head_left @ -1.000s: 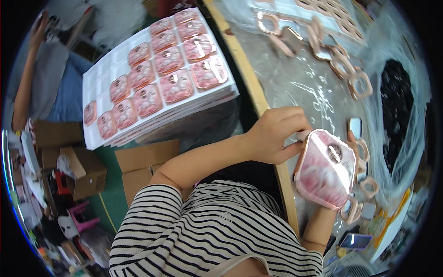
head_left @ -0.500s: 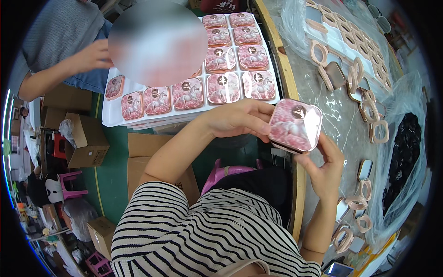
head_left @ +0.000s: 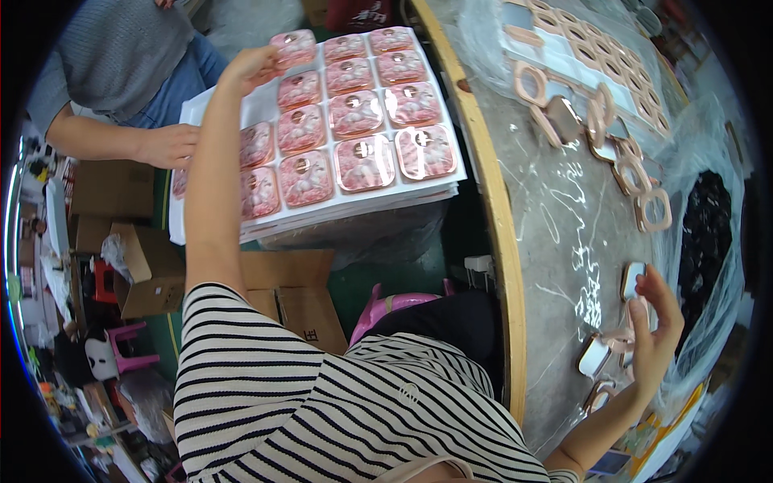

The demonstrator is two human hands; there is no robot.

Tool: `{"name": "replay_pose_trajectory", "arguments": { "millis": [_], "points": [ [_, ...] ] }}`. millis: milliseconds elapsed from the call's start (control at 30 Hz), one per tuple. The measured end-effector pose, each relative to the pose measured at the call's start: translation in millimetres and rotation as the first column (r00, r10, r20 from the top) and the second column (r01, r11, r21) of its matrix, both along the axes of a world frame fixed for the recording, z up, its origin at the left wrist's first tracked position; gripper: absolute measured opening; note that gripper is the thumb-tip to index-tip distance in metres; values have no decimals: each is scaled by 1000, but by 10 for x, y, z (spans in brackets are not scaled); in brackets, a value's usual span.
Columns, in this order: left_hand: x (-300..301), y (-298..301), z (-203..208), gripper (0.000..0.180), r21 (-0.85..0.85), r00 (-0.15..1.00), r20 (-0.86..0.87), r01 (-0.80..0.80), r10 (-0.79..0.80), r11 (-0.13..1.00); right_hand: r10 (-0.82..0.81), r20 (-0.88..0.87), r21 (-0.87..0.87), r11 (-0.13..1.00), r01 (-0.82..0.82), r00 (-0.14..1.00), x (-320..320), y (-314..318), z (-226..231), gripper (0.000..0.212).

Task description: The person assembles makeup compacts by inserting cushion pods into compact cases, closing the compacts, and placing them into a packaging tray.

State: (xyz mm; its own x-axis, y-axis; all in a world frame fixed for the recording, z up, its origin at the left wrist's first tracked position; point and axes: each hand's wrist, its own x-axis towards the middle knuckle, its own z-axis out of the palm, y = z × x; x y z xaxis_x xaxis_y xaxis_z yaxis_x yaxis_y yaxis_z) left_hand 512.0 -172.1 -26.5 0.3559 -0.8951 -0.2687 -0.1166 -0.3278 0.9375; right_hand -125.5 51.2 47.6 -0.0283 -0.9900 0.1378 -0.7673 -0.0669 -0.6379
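Note:
My left hand (head_left: 256, 68) is stretched to the far side of the white tray (head_left: 270, 95), its fingers closed on a pink square case (head_left: 294, 48) with rounded corners. Rows of similar glossy cases (head_left: 306, 179), printed with a white horse, lie on the tray. My right hand (head_left: 659, 334) hovers over the grey table at the right, thumb and fingers apart. Close to its fingertips is a small rounded mirror piece (head_left: 634, 282). Beige frames (head_left: 618, 340) lie beside that hand, partly hidden by it.
A co-worker's hand (head_left: 167, 146) rests at the tray's left edge. The table's wooden edge (head_left: 501, 233) runs between tray and worktop. Loose beige frames (head_left: 654, 211) and clear plastic film (head_left: 475, 48) lie on the table. Cardboard boxes (head_left: 149, 266) and a pink stool (head_left: 386, 306) stand below.
My left hand has carried the case from in front of me to the far side of the tray. The right hand has let go of it and moved right, over the table.

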Motion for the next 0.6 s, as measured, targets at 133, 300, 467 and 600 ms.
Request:
{"name": "replay_pose_trajectory", "arguments": {
  "millis": [133, 300, 467, 600],
  "points": [
    [856, -319, -401, 14, 141, 991, -110, 88, -73, 986, -89, 43, 43, 995, 87, 995, -502, -35, 15, 39],
    [670, -620, -766, 21, 108, 974, 95, 193, -204, 975, -250, -99, -19, 968, 250, 963, -1437, -236, -84, 32],
    [1983, -894, -330, 31, 492, 40, 868, 64, -495, 868, -510, -194, -33, 857, 514, 838, -2681, -651, -475, 33],
    [-1273, -656, -355, 31, 45, 234, 944, 605, -232, 795, -507, -540, -29, 809, 587, 672, -3328, -592, -752, 34]
  ]
}}
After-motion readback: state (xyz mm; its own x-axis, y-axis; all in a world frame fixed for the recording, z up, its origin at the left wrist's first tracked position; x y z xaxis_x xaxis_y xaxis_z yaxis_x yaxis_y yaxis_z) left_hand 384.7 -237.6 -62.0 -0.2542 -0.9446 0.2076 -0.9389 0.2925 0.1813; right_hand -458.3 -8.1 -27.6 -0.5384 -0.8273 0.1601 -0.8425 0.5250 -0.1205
